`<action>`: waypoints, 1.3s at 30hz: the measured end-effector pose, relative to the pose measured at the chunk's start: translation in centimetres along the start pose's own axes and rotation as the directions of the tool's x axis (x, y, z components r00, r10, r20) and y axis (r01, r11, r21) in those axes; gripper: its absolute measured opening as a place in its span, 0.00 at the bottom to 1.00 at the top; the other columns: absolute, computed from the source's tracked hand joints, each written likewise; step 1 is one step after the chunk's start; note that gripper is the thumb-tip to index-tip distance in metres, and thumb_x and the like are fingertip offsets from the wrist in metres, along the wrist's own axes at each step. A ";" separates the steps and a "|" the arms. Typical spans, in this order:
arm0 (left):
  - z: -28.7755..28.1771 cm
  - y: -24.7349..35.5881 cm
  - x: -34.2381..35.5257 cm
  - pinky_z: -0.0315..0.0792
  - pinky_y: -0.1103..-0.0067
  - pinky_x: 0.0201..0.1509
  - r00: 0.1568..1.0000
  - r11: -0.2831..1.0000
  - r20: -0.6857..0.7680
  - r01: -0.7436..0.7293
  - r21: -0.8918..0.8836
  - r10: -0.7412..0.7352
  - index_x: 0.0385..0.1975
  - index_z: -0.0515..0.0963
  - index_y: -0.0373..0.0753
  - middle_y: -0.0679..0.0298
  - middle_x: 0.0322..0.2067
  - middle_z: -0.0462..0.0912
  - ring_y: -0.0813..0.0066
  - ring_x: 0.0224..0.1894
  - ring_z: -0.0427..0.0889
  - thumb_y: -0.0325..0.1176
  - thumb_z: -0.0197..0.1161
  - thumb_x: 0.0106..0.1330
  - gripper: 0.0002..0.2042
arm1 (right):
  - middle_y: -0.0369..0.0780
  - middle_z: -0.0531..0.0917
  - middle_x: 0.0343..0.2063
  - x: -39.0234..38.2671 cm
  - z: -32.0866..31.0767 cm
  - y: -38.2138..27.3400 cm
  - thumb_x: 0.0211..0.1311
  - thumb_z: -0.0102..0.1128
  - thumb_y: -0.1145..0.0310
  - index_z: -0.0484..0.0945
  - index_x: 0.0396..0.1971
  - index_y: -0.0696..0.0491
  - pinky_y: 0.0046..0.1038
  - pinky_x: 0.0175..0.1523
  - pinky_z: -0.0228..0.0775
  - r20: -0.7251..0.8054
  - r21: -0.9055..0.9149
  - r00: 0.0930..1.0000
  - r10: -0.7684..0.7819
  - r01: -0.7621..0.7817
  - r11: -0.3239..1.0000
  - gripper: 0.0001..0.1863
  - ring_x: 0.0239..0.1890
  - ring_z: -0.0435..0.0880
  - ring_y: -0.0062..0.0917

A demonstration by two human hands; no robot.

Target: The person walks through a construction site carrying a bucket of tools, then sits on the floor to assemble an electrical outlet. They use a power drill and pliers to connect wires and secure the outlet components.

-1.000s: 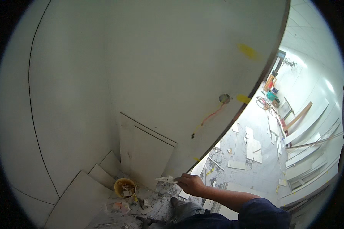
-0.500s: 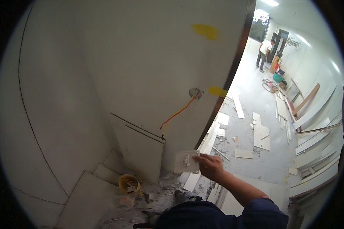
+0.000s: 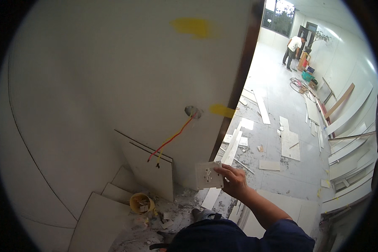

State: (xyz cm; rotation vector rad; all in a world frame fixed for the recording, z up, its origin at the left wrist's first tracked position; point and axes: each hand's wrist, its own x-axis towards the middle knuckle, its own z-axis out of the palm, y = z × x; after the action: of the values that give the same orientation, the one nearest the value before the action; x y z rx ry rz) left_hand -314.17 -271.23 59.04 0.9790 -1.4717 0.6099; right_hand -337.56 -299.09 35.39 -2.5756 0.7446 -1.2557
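My right hand (image 3: 234, 179) is closed on the right edge of a white, square wall plate (image 3: 206, 175), pinched between thumb and fingers. Small fittings show at the plate's middle; whether it is a switch or a socket is unclear. Up and to the left of it, red and yellow wires (image 3: 172, 137) hang from a round hole (image 3: 192, 111) in the grey wall panel (image 3: 155, 75). Their loose ends dangle apart from the plate. No left hand can be made out.
A yellow bucket (image 3: 141, 203) with scraps stands low on the left beside leaning boards (image 3: 151, 168). Offcut panels (image 3: 290, 138) and strips litter the floor to the right. Long boards (image 3: 349, 148) lean along the right wall. Far off, another person (image 3: 294, 48) bends forward.
My view has shifted, so the hole and wires appear further left and lower. The plate stays in my right hand, turned slightly. The distant person bends further forward.
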 end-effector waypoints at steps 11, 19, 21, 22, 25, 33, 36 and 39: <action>18.2 -17.6 0.5 0.75 0.73 0.49 0.767 0.807 0.305 0.590 0.010 -0.565 0.41 0.81 0.33 0.61 0.39 0.81 0.69 0.43 0.80 0.30 0.64 0.68 0.07 | 0.47 0.87 0.49 -0.6 -4.1 6.6 0.50 0.66 0.85 0.80 0.56 0.51 0.35 0.41 0.86 0.298 0.080 0.951 0.082 -0.111 0.991 0.29 0.40 0.91 0.41; 30.8 -19.7 -0.8 0.72 0.64 0.45 0.819 0.915 0.436 0.249 0.316 -0.374 0.35 0.85 0.40 0.61 0.34 0.82 0.58 0.38 0.78 0.33 0.75 0.59 0.08 | 0.49 0.86 0.51 1.1 -1.7 6.5 0.52 0.64 0.84 0.78 0.59 0.51 0.38 0.43 0.86 0.341 0.169 0.935 0.102 -0.167 0.971 0.31 0.43 0.90 0.46; 31.5 -20.8 -1.3 0.72 0.65 0.45 0.833 0.916 0.411 0.257 0.307 -0.371 0.35 0.86 0.39 0.61 0.33 0.81 0.60 0.38 0.78 0.33 0.76 0.58 0.09 | 0.50 0.86 0.51 0.7 -1.2 7.0 0.51 0.65 0.84 0.78 0.59 0.50 0.39 0.44 0.86 0.328 0.158 0.936 0.127 -0.187 0.970 0.31 0.43 0.90 0.46; 31.7 -21.1 -1.4 0.72 0.66 0.45 0.838 0.917 0.400 0.261 0.302 -0.371 0.36 0.86 0.39 0.61 0.32 0.80 0.60 0.38 0.77 0.33 0.77 0.57 0.10 | 0.51 0.86 0.51 0.5 -0.8 7.2 0.51 0.65 0.84 0.78 0.59 0.51 0.39 0.44 0.86 0.301 0.155 0.945 0.129 -0.182 0.971 0.31 0.43 0.90 0.46; 31.9 -22.0 -1.5 0.71 0.66 0.43 0.893 0.951 0.386 0.124 0.284 -0.232 0.31 0.85 0.39 0.61 0.29 0.79 0.59 0.37 0.77 0.30 0.75 0.58 0.06 | 0.51 0.86 0.50 0.3 0.4 7.6 0.51 0.64 0.84 0.79 0.58 0.51 0.40 0.45 0.86 0.244 0.171 0.960 0.136 -0.180 0.969 0.31 0.44 0.90 0.47; 30.7 -22.0 -1.4 0.72 0.67 0.49 0.831 0.958 0.478 0.252 0.136 -0.286 0.38 0.80 0.35 0.58 0.37 0.78 0.61 0.40 0.78 0.24 0.69 0.62 0.07 | 0.52 0.86 0.49 1.3 1.7 7.0 0.50 0.64 0.85 0.79 0.56 0.53 0.39 0.48 0.86 0.225 0.223 0.967 0.122 -0.173 0.959 0.29 0.47 0.89 0.47; 27.1 -23.0 -1.2 0.72 0.71 0.53 0.736 0.879 0.515 0.472 0.073 -0.439 0.39 0.78 0.34 0.59 0.41 0.79 0.67 0.42 0.77 0.24 0.66 0.65 0.06 | 0.52 0.86 0.49 1.1 1.9 6.7 0.50 0.64 0.86 0.78 0.56 0.53 0.39 0.49 0.86 0.206 0.288 0.971 0.122 -0.180 0.941 0.30 0.47 0.89 0.47; 26.2 -23.3 -1.0 0.72 0.75 0.54 0.654 0.790 0.584 0.612 -0.034 -0.481 0.39 0.75 0.36 0.62 0.43 0.79 0.75 0.42 0.75 0.28 0.61 0.71 0.04 | 0.52 0.86 0.49 0.7 2.1 6.6 0.50 0.65 0.86 0.78 0.56 0.53 0.40 0.50 0.86 0.221 0.298 0.964 0.145 -0.209 0.931 0.30 0.48 0.89 0.47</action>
State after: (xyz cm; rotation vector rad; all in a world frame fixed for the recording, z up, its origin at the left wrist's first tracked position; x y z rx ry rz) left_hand -308.49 -304.68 50.04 1.4093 -1.5669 -0.3303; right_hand -337.93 -305.24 32.18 -2.2697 0.6563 -0.9610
